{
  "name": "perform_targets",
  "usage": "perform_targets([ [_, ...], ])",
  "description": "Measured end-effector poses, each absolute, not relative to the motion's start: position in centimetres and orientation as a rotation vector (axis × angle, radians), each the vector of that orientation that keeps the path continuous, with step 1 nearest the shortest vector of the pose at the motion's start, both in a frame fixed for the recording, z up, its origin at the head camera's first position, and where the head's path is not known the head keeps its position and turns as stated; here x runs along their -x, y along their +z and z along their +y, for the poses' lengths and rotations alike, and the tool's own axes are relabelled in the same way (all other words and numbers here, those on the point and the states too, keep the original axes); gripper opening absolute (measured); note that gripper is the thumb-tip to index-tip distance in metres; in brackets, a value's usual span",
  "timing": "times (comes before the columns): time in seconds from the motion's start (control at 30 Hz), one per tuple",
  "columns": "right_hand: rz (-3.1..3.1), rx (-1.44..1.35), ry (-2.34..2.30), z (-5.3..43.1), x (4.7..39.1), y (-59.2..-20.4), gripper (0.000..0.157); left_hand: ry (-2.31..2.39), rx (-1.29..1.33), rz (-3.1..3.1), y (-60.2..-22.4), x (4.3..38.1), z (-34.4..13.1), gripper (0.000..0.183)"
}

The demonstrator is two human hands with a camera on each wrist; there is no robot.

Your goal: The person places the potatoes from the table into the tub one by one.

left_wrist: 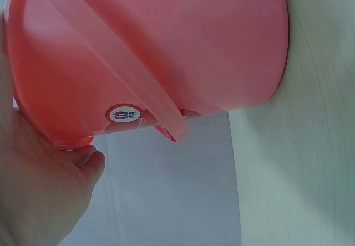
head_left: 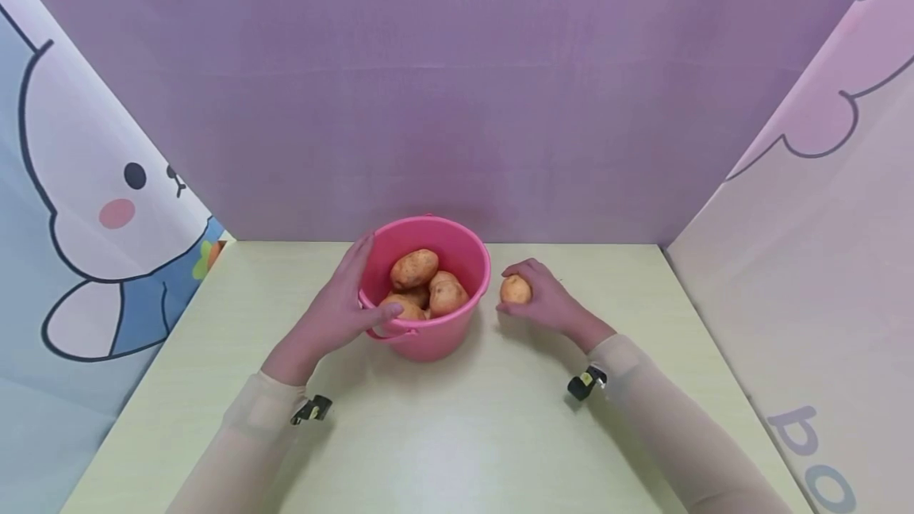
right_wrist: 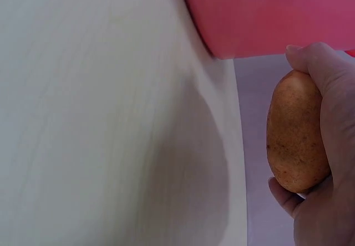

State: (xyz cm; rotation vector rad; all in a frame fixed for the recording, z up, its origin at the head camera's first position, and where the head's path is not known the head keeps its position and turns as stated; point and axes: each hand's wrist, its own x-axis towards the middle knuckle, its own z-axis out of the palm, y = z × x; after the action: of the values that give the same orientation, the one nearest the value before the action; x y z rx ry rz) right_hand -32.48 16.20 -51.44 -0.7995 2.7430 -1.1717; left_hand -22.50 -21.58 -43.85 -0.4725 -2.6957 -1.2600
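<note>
A pink bucket (head_left: 435, 339) stands upright on the table with several potatoes (head_left: 415, 269) inside. My left hand (head_left: 339, 304) holds its rim at the left side, the thumb lying over the front edge. In the left wrist view, the bucket's handle (left_wrist: 119, 63) hangs down along its outer wall, and part of my left hand (left_wrist: 47, 179) shows at the rim. Just right of the bucket, my right hand (head_left: 546, 300) grips one potato (head_left: 515, 289) between thumb and fingers. The right wrist view shows this potato (right_wrist: 297, 132) raised above the table, beside the bucket wall.
The pale wooden table (head_left: 443, 435) runs back to a purple wall panel (head_left: 457, 101). Printed side panels stand left and right, the left one with a cartoon rabbit (head_left: 117, 141). A small black camera sits at each wrist.
</note>
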Motion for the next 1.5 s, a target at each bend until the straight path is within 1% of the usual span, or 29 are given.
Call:
perform_targets([
  [0.23,2.725,0.812,-1.192,16.4,32.8,-51.2,0.069,-1.256,0.468,-2.707,-44.0,22.6,-21.5,0.115],
  [0.5,2.715,0.837,-1.217,16.6,33.1,-50.5,0.060,-1.244,0.462,-2.707,-44.2,22.9,-21.5,0.114],
  [1.1,2.660,0.812,-1.320,17.0,33.4,-49.4,0.052,-1.241,0.473,-2.704,-44.4,22.9,-21.6,0.115],
  [1.23,2.652,0.799,-1.334,17.1,33.1,-48.6,0.051,-1.240,0.478,-2.701,-44.2,22.7,-21.6,0.115],
  [1.5,2.639,0.780,-1.346,16.9,32.3,-46.7,0.053,-1.294,0.502,-2.668,-43.9,22.6,-21.5,0.114],
])
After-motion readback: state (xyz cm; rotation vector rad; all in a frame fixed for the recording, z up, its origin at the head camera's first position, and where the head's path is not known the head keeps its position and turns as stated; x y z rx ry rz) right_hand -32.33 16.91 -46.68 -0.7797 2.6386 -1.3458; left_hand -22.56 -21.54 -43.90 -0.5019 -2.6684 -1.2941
